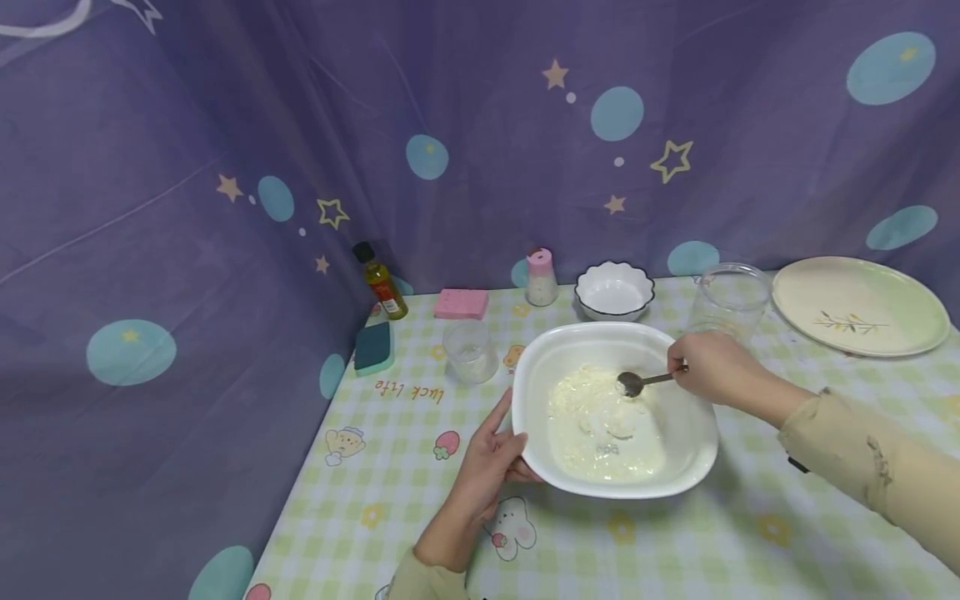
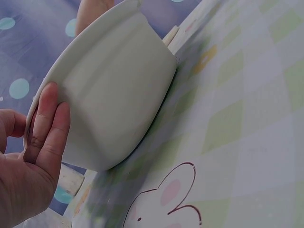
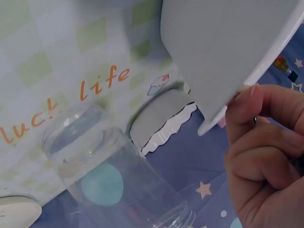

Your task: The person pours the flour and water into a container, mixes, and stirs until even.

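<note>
A right hand (image 1: 712,367) pinches a spoon (image 1: 643,382) over white batter in a large bowl (image 1: 678,354) (mid-surface), while the left hand (image 1: 491,461), fingers straight, steadies its rim.

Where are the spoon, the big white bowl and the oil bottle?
spoon (image 1: 632,382), head view, on its round metal end.
big white bowl (image 1: 693,437), head view, on its bare right wall.
oil bottle (image 1: 384,288), head view, on its label.
</note>
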{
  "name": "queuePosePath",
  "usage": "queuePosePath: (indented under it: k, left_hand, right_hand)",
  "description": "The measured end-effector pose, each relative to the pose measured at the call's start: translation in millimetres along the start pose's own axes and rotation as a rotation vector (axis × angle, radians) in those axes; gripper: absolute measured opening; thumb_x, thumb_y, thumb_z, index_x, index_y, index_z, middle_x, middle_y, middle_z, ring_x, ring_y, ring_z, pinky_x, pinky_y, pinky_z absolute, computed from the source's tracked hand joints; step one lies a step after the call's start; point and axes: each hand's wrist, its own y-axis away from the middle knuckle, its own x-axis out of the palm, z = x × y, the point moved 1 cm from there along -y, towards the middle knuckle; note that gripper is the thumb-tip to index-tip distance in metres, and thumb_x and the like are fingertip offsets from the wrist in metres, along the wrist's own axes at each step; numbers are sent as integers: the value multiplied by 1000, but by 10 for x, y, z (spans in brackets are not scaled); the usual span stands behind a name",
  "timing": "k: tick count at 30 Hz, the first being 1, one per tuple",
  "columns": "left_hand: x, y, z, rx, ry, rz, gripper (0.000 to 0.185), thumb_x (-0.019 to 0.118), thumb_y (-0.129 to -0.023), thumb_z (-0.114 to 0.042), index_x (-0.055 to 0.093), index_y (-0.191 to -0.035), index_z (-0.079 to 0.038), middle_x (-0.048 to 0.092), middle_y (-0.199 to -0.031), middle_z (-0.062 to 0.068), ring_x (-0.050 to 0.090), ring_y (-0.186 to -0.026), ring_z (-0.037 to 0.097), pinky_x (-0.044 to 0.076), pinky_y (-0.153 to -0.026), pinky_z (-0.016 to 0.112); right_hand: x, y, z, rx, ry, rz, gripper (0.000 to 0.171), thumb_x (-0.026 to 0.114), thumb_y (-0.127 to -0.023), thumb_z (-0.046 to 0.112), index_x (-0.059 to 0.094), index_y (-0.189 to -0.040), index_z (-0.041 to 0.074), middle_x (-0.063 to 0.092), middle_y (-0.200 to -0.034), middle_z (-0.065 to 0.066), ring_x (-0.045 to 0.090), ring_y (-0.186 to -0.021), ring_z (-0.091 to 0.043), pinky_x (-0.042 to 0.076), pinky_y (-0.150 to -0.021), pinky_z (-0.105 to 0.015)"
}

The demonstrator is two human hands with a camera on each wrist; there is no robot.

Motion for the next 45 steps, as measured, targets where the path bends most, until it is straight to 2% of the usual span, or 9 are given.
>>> queuePosePath:
  k: [6,13,20,26,29,32,36,39,45]
  left_hand:
    - [3,4,-2,0,6,0,68,54,-96,-3,26,-155,-24,65,-90,32,70,-59,19,59,-61,38]
    - [9,11,-7,1,10,-4,68,54,-96,-4,27,-155,-26,65,-93,33,70,-59,19,59,-61,37]
    - [15,7,-13,4,13,-5,69,53,-96,-3,26,-155,-25,65,-91,33,69,-58,19,59,-60,37]
    - [18,11,-16,-1,8,-10,68,52,-96,-2,27,-155,-26,64,-93,35,69,-58,18,59,-60,37]
    - [12,5,-8,1,4,-6,68,53,-97,-2,27,-155,-26,64,-93,34,69,-58,18,59,-61,37]
    - [7,0,-2,4,3,-4,68,53,-96,-3,26,-155,-24,66,-91,31,69,-58,18,59,-61,37]
    - [1,-1,1,13,1,3,69,54,-96,-3,25,-156,-22,67,-90,30,69,-58,18,59,-60,37]
    - [3,5,-2,13,-1,3,68,53,-96,-3,25,-156,-23,66,-92,32,69,-58,19,59,-60,36]
    - [6,12,-10,2,3,-2,68,54,-96,-4,27,-155,-27,63,-97,36,69,-59,18,59,-60,36]
  right_hand:
    - [-89,57,-53,-13,-46,113,16,67,-79,1,66,-69,13,59,-68,6,52,-59,-12,45,-58,-34]
    - [-171,117,-72,15,-129,283,18,66,-84,4,66,-70,16,53,-50,7,51,-48,-10,40,-54,-29]
    - [-188,166,-59,5,-230,385,17,66,-85,4,70,-75,17,54,-50,6,53,-49,-12,41,-54,-27]
    - [-88,210,50,-51,-290,411,19,65,-86,2,70,-76,17,54,-51,7,53,-48,-10,43,-55,-25]
    - [-9,221,157,-94,-312,391,20,65,-87,3,68,-76,19,54,-52,8,51,-47,-7,43,-52,-24]
    - [69,210,260,-148,-303,331,20,67,-87,4,68,-76,21,53,-53,10,49,-46,-4,41,-49,-22]
    - [180,165,365,-251,-239,200,20,72,-85,6,68,-75,23,53,-57,16,45,-49,1,39,-51,-22]
    - [256,121,406,-296,-198,110,20,74,-82,6,68,-73,24,55,-63,20,44,-54,3,39,-55,-21]
    - [354,27,429,-265,-164,3,16,74,-81,4,71,-77,19,62,-69,17,49,-59,0,43,-57,-24]
